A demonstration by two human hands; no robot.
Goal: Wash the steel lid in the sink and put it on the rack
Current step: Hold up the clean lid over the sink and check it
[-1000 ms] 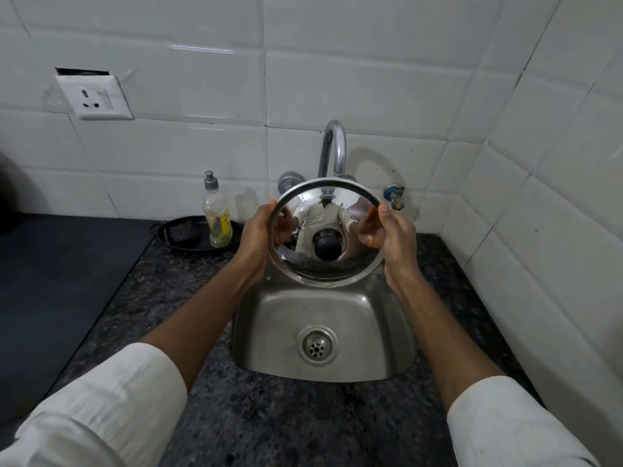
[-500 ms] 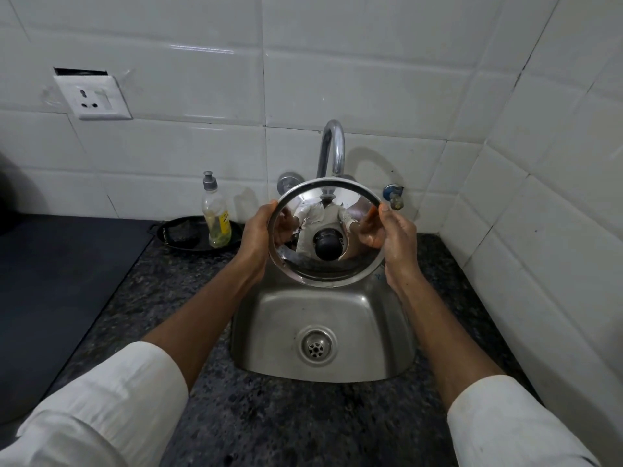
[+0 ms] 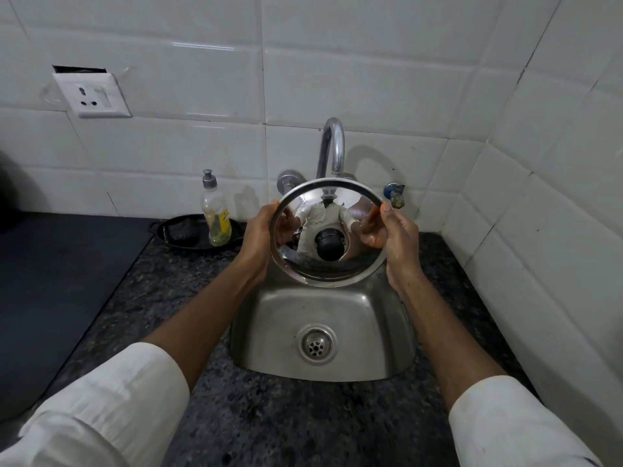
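Note:
A round steel lid (image 3: 328,264) is held upright above the back of the small steel sink (image 3: 269,332), its shiny inner side facing me. My left hand (image 3: 258,239) grips its left rim and my right hand (image 3: 399,246) grips its right rim. The curved tap (image 3: 332,146) rises just behind the lid, and no water is running. No rack is in view.
A dish soap bottle (image 3: 215,210) stands in a black tray (image 3: 175,232) left of the sink. A blue-handled valve (image 3: 393,193) sits on the wall to the right. Tiled walls close in behind and on the right. Speckled stone counter (image 3: 286,423) surrounds the sink.

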